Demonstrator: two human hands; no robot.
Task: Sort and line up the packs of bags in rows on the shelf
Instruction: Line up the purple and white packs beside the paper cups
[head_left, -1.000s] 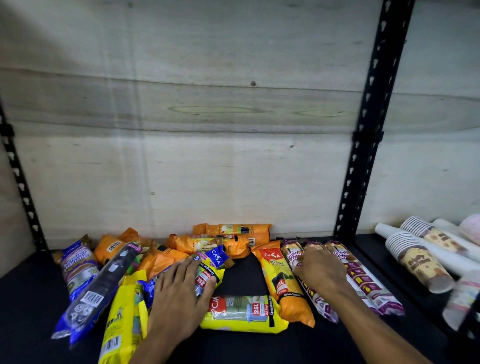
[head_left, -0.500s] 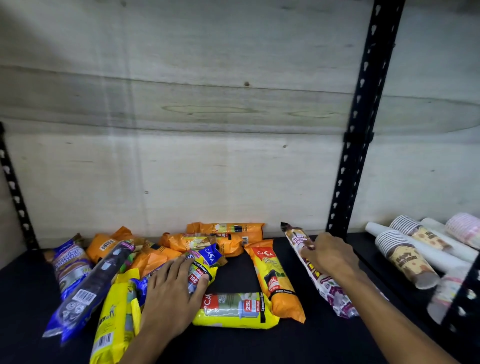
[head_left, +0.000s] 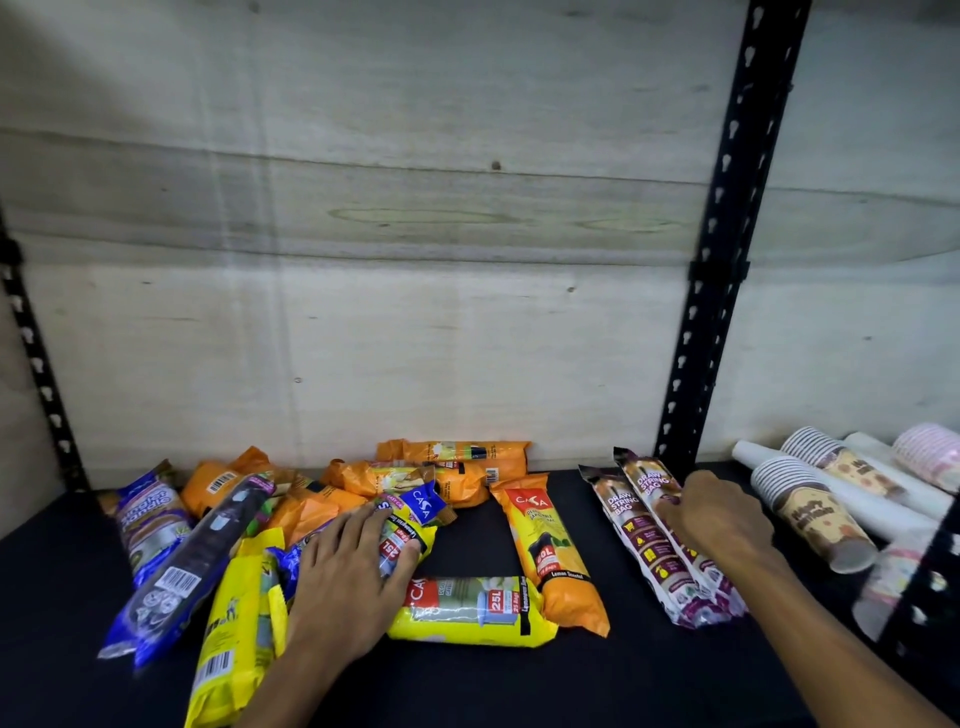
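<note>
Packs of bags lie on the black shelf (head_left: 613, 675). My right hand (head_left: 719, 514) rests on the purple-and-white drawstring bag packs (head_left: 641, 535), which lie side by side at the right near the upright post. My left hand (head_left: 348, 577) lies flat, fingers spread, on a yellow-and-blue pack (head_left: 410, 525) at the edge of a jumbled pile. A yellow 25L pack (head_left: 478, 610) lies crosswise at the front. An orange pack (head_left: 550, 551) lies lengthwise beside it. More orange packs (head_left: 457, 460) sit against the back wall. Blue packs (head_left: 171, 566) and a yellow pack (head_left: 234, 629) lie at the left.
A black perforated post (head_left: 722, 249) stands at the back right. Stacks of paper cups (head_left: 810, 504) lie on their sides on the neighbouring shelf to the right. A wooden board (head_left: 415, 312) forms the back wall. Another post (head_left: 36, 364) stands at the left.
My right hand has slid the drawstring packs to the right, away from the orange pack, toward the post. My left hand has stayed on the pile.
</note>
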